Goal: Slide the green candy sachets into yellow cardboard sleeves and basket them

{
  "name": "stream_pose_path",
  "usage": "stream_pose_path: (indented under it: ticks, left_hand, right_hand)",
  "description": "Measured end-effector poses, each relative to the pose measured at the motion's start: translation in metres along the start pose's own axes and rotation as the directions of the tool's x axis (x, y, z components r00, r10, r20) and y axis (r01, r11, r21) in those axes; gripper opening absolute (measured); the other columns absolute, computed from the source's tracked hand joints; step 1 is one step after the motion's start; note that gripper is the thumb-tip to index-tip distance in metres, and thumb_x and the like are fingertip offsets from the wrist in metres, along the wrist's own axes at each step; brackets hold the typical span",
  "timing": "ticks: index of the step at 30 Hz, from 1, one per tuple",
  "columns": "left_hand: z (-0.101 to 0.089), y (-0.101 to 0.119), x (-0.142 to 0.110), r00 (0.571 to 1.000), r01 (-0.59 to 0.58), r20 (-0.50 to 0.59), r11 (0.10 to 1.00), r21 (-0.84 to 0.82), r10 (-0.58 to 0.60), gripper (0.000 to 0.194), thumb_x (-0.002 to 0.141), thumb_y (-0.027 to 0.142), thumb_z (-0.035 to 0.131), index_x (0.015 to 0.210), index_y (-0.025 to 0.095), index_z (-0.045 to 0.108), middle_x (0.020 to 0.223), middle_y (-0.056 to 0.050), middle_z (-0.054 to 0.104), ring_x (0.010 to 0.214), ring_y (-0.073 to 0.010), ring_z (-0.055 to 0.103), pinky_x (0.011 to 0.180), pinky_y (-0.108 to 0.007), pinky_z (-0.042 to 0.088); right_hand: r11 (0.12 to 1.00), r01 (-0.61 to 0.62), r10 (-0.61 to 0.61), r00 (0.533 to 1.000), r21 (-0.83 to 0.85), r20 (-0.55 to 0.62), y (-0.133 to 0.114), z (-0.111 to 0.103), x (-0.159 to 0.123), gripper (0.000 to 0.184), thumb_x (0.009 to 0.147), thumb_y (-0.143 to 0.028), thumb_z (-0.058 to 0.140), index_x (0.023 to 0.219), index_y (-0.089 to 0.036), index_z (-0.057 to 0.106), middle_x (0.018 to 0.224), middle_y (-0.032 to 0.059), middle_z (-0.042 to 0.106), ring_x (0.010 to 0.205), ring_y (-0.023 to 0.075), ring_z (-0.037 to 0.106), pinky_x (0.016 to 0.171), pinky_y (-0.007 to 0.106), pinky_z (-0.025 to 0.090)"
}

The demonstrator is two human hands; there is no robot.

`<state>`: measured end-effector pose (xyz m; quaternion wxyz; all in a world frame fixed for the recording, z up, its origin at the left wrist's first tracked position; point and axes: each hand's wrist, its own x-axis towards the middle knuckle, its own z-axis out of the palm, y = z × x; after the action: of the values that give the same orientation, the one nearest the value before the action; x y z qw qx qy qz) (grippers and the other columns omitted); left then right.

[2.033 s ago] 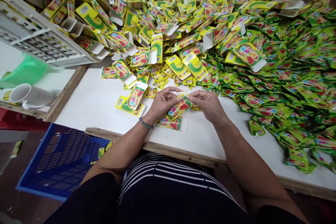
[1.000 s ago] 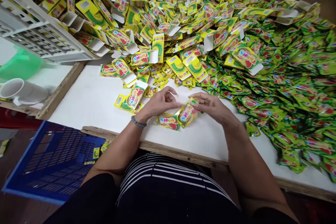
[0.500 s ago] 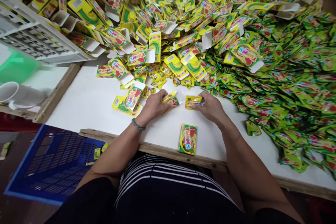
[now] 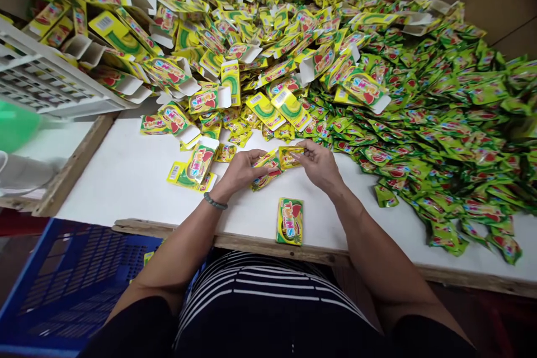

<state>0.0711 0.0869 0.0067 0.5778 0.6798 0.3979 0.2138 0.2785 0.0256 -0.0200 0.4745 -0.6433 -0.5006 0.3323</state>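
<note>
My left hand [image 4: 244,172] is closed around a small green and yellow candy box [image 4: 267,170], which lies tilted with its end toward the right. In my right hand [image 4: 318,164] a yellow candy sachet [image 4: 290,156] is pinched between thumb and fingers. The sachet's left end meets the box's right end; whether it is inside cannot be made out. Nearer the table's front edge a closed candy box [image 4: 290,221] lies flat. Left of my left hand, another box [image 4: 200,160] rests on top of a yellow one [image 4: 179,174].
A heap of open boxes and yellow sachets [image 4: 260,67] covers the back of the white table [image 4: 138,184]. Green sachets [image 4: 419,145] pile up at the right. A white crate [image 4: 54,72] stands left, and a blue crate [image 4: 79,279] sits below the table edge.
My right hand has brought the yellow sachet left, up against the end of the box in my left hand. The camera view has shifted somewhat.
</note>
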Motion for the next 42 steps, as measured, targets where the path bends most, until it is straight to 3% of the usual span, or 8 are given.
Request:
stream_pose_path:
  ticks: [10,17,20,23,28,32,36,42]
  left_hand:
    - [0.001,-0.004,0.002,0.999,0.019,0.039,0.999,0.051,-0.021,0.041,0.068,0.047,0.08,0.09,0.013,0.076,0.078,-0.004,0.071,0.065,-0.0122,0.056,0.056,-0.022,0.04]
    - [0.009,0.002,0.005,0.978,0.199,0.004,0.929,-0.311,-0.209,0.053,0.058,0.046,0.087,0.096,0.013,0.071,0.074,-0.004,0.072,0.059,-0.0124,0.06,0.054,-0.023,0.043]
    - [0.01,0.002,0.007,0.975,0.203,-0.017,0.922,-0.331,-0.221,0.06,0.058,0.042,0.089,0.108,0.015,0.069,0.064,-0.001,0.068,0.052,-0.0118,0.057,0.048,-0.021,0.039]
    - [0.011,0.002,0.008,0.981,0.179,-0.009,0.928,-0.326,-0.193,0.061,0.061,0.039,0.088,0.114,0.016,0.069,0.059,0.002,0.064,0.049,-0.0108,0.055,0.046,-0.021,0.036]
    - [0.011,0.0,0.007,0.982,0.172,-0.019,0.92,-0.352,-0.19,0.061,0.063,0.038,0.087,0.116,0.015,0.069,0.054,0.004,0.06,0.046,-0.0095,0.051,0.045,-0.02,0.033]
    - [0.011,-0.004,0.007,0.98,0.166,-0.043,0.92,-0.355,-0.194,0.06,0.063,0.037,0.087,0.117,0.016,0.07,0.057,0.002,0.062,0.049,-0.0103,0.053,0.046,-0.022,0.034]
    - [0.012,-0.007,0.007,0.983,0.149,-0.052,0.934,-0.324,-0.174,0.056,0.064,0.037,0.086,0.114,0.017,0.072,0.059,0.002,0.063,0.05,-0.0105,0.052,0.047,-0.023,0.036]
    - [0.012,-0.003,0.002,0.987,0.123,-0.063,0.938,-0.325,-0.151,0.058,0.062,0.037,0.087,0.113,0.013,0.072,0.046,0.009,0.048,0.041,-0.004,0.037,0.043,-0.02,0.028]
  right_hand:
    - [0.986,0.089,-0.037,0.943,-0.143,0.33,-0.003,0.003,0.0,0.01,0.078,-0.021,0.062,0.083,-0.022,0.071,0.082,0.0017,0.071,0.072,0.0175,0.062,0.065,0.028,0.047]
    - [0.974,0.112,-0.12,0.992,-0.199,-0.029,0.001,-0.005,0.012,0.028,0.09,-0.035,0.053,0.11,-0.02,0.065,0.096,0.008,0.072,0.081,0.0214,0.067,0.076,0.035,0.053]
    - [0.822,0.079,-0.244,0.944,-0.564,-0.223,0.01,-0.022,0.028,0.035,0.093,-0.035,0.05,0.121,-0.018,0.062,0.125,0.0166,0.067,0.115,0.0308,0.059,0.098,0.046,0.044]
    - [0.635,0.007,-0.202,0.967,-0.773,-0.157,0.017,-0.032,0.038,0.037,0.093,-0.03,0.052,0.127,-0.016,0.06,0.137,0.0179,0.061,0.124,0.0354,0.049,0.098,0.051,0.037]
    - [0.493,0.094,-0.168,0.986,-0.865,0.011,0.017,-0.041,0.035,0.02,0.093,-0.022,0.048,0.093,-0.017,0.067,0.106,0.0135,0.073,0.108,0.0313,0.053,0.09,0.046,0.032]
    - [0.567,0.099,-0.321,0.941,-0.818,-0.108,0.01,-0.05,0.023,0.025,0.093,-0.019,0.041,0.084,-0.018,0.065,0.088,0.0126,0.071,0.103,0.0312,0.056,0.091,0.049,0.032]
    - [0.863,0.086,-0.3,0.88,-0.497,-0.368,-0.003,-0.036,0.008,0.025,0.095,-0.035,0.042,0.093,-0.019,0.062,0.078,0.0087,0.065,0.076,0.0253,0.059,0.073,0.04,0.043]
    - [0.946,0.155,-0.182,0.981,-0.285,-0.072,-0.011,-0.005,-0.003,0.02,0.091,-0.039,0.049,0.085,-0.024,0.061,0.06,-0.002,0.052,0.051,0.0156,0.045,0.054,0.029,0.036]
